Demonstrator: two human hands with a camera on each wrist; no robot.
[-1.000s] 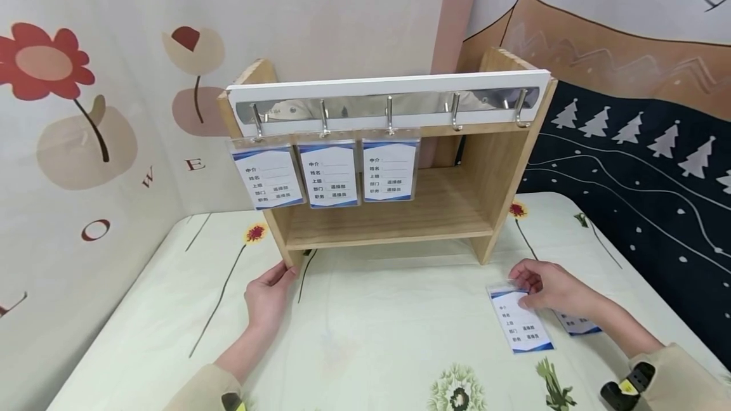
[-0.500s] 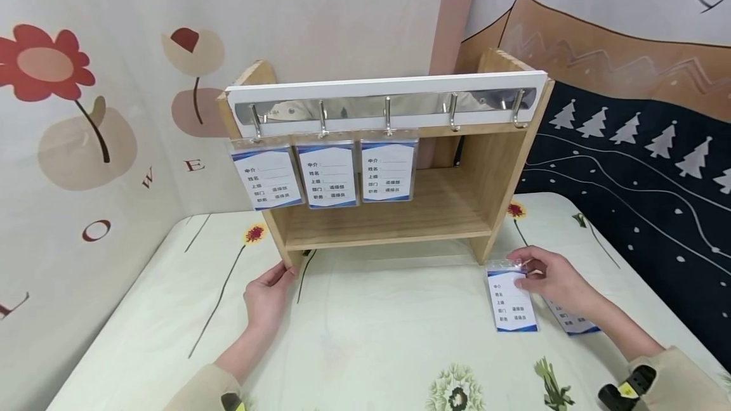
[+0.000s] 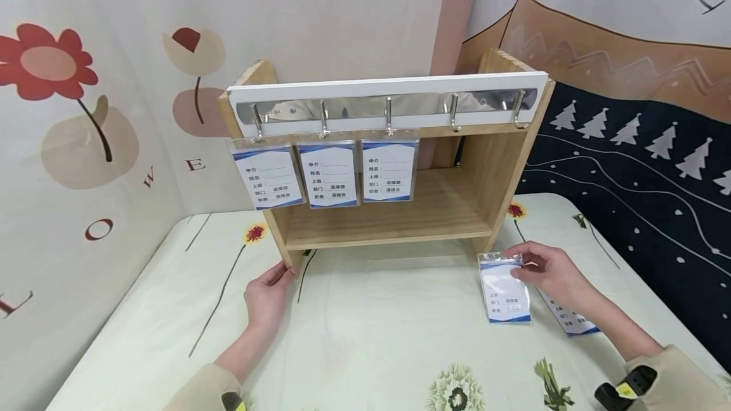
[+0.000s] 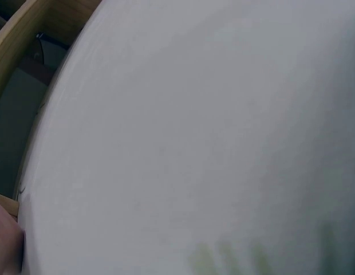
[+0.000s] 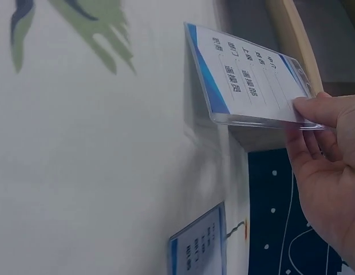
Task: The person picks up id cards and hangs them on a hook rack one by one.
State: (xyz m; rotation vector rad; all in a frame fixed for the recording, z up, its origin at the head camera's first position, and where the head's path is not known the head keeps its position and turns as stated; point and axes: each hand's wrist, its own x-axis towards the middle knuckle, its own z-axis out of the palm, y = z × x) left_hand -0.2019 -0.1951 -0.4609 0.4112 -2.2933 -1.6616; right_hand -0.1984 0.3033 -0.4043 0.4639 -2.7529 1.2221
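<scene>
Near the right foot of the wooden rack point(image 3: 388, 227), the right hand point(image 3: 556, 279) pinches a badge card point(image 3: 505, 290) by its upper corner, thumb in front and fingers behind; from my remote seat, the right wrist view suggests the card is clear of the tabletop point(image 3: 371, 322). The left hand point(image 3: 267, 302) grips the rack's left foot, steadying it, I judge. Three hung cards point(image 3: 328, 173) take the first three hooks point(image 3: 389, 113) from the left, while the fourth hook point(image 3: 454, 113) and fifth hook point(image 3: 518, 108) carry nothing, so I read the step in hand as bringing this fourth card up for hanging. To my mind, the next move calls for lifting it to the fourth hook, squaring it up and seating its clear top strip point(image 3: 492, 257) over the tip. A spare card point(image 3: 573, 321) lies partly hidden behind the right hand, probably meant for the fifth.
</scene>
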